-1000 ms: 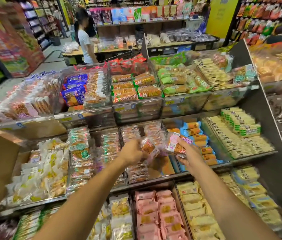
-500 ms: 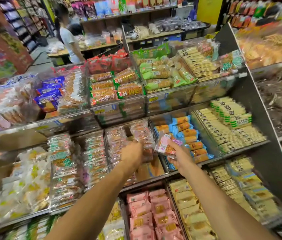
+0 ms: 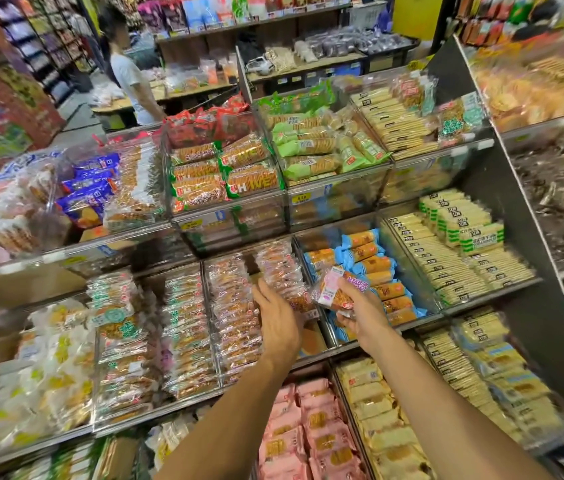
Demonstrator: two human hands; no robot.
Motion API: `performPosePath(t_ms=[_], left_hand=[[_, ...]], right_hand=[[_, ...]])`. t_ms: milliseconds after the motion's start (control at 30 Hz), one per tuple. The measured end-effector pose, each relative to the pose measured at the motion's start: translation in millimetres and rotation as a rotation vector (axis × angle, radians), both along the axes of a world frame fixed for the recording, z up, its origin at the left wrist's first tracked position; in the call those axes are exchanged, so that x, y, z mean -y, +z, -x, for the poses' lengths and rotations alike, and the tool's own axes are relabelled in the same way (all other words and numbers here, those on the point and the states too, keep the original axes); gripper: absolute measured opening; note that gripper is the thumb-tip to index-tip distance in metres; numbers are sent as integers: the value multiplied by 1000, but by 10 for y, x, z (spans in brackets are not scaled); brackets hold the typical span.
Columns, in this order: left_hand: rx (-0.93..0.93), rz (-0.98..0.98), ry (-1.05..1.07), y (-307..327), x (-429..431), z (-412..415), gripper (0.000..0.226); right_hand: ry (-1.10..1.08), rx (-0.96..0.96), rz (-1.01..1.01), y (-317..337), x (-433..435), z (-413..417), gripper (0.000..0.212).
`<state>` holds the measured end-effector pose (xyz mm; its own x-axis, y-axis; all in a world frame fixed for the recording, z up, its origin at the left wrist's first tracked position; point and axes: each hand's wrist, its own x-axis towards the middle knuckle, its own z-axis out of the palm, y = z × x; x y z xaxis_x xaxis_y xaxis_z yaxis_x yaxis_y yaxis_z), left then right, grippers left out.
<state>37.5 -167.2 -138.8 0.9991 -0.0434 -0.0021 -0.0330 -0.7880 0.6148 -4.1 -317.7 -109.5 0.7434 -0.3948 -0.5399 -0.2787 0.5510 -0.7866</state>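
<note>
Head view. Right hand (image 3: 363, 318) is curled round a small clear plastic snack packet with a pink and purple label (image 3: 337, 289). The thumb is on top and the packet is tilted, held in front of the blue-wrapped orange cakes (image 3: 370, 261) on the middle grey metal shelf (image 3: 464, 305). Left hand (image 3: 278, 323) is back-up with fingers stretched forward, touching the row of clear-wrapped orange snack packets (image 3: 273, 268) just left of the cakes. Its fingertips are hidden, so I cannot tell whether they pinch a packet. The hands are near each other but apart.
</note>
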Motion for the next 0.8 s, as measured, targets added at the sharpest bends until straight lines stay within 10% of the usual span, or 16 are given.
performPosePath(t_ms=[200, 400, 700, 800], left_hand=[[-214, 375, 280, -97, 75, -87, 76], [-349, 339, 239, -203, 24, -70, 61], [-550, 789, 262, 153, -153, -36, 24], [-612, 1025, 255, 392, -182, 62, 61]], right_hand=[[8, -7, 36, 10, 14, 59, 39], [54, -12, 144, 8, 26, 150, 53], [356, 142, 867, 153, 95, 124, 34], [536, 223, 966, 227, 19, 74, 40]])
